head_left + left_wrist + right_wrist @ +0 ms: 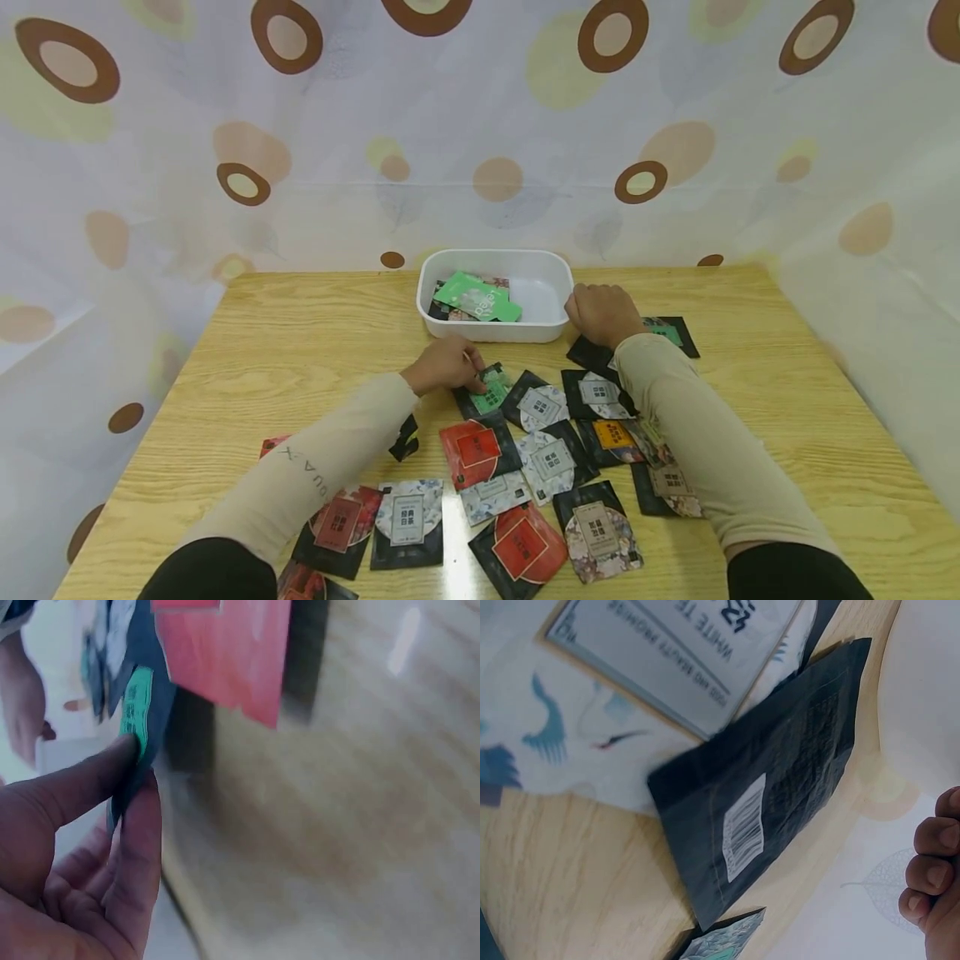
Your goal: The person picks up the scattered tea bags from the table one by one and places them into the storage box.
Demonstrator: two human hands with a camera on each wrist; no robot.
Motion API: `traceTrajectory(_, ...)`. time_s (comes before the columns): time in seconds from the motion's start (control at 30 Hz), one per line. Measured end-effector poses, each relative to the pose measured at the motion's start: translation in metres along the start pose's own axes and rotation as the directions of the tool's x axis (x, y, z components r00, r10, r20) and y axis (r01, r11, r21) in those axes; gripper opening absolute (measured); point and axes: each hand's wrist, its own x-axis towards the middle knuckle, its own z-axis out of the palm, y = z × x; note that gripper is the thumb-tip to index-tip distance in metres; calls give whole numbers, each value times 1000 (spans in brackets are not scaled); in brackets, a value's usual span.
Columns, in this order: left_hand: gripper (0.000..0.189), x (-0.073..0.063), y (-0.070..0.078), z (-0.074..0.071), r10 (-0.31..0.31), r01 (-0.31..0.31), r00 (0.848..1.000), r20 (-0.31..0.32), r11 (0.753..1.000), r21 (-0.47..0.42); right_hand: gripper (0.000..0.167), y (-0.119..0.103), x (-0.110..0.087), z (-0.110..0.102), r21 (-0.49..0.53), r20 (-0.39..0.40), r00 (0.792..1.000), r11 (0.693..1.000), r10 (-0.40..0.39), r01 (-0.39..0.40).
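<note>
My left hand point(448, 367) pinches a black tea sachet with a green label point(136, 705) between thumb and fingers, in front of the white bin point(495, 332). In the head view this green-labelled sachet point(491, 392) lies just above the red one. My right hand point(604, 313), fingers curled in, is at the bin's right rim; no sachet shows in its fingers point(26, 697) in the left wrist view. Below it, a black sachet with a barcode point(761, 780) lies overlapping a white tea sachet point(592, 727). Inside the bin are a green sachet point(480, 297) and darker ones under it.
Several red, white and floral sachets point(551, 462) are spread over the wooden table point(330, 325), some overlapping. Others lie under the left forearm, such as a red one point(337, 525). Behind the bin hangs a patterned cloth point(450, 208).
</note>
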Motion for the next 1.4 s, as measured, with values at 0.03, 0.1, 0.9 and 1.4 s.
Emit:
traceTrajectory(0.03,18,-1,1,-3,1,-1,1000,8,1000,-20,35,0,0,0,3,-2,1000,1000,-2,2)
traceTrajectory(0.1,17,-2,2,-11,-2,4,1000,25,997,-76,35,-1,1,0,3,-5,1000,1000,-6,6)
traceTrajectory(0.9,38,61,27,-45,-221,123,974,-39,673,-729,35,8,-9,3,-5,-22,1000,1000,-1,1)
traceTrajectory(1.4,33,81,26,-41,-309,160,949,-64,645,-747,38,-3,-2,1,-22,-12,1000,999,-28,28)
